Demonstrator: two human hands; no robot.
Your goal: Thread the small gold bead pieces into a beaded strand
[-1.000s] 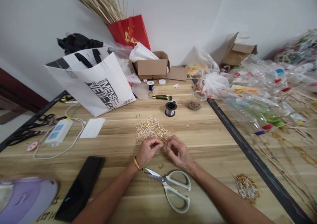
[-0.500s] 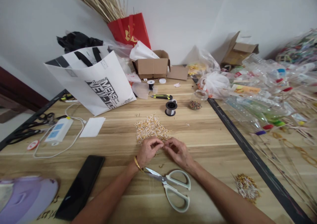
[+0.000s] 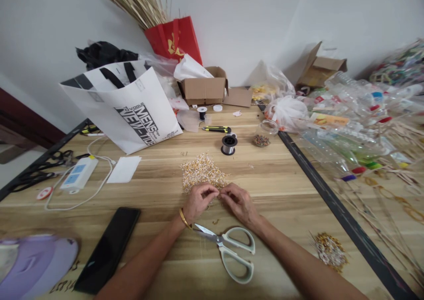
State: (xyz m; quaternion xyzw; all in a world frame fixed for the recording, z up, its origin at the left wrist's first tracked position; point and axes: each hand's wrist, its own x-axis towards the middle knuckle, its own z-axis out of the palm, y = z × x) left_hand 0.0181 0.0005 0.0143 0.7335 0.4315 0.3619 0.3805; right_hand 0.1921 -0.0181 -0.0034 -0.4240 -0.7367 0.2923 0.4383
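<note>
My left hand and my right hand meet fingertip to fingertip at the near edge of a pile of small gold and white beaded pieces. Both are closed in a pinch; whatever sits between the fingers is too small to make out. A gold bangle circles my left wrist. Between my forearms lies a pair of scissors with pale handles, its blades pointing toward the left wrist. A smaller heap of gold and clear pieces rests to the right of my right forearm.
Beyond the pile stand a wire spool, a yellow-black cutter and a jar of beads. A white bag and power strip are at left, a black phone nearer. Plastic bottles crowd the right.
</note>
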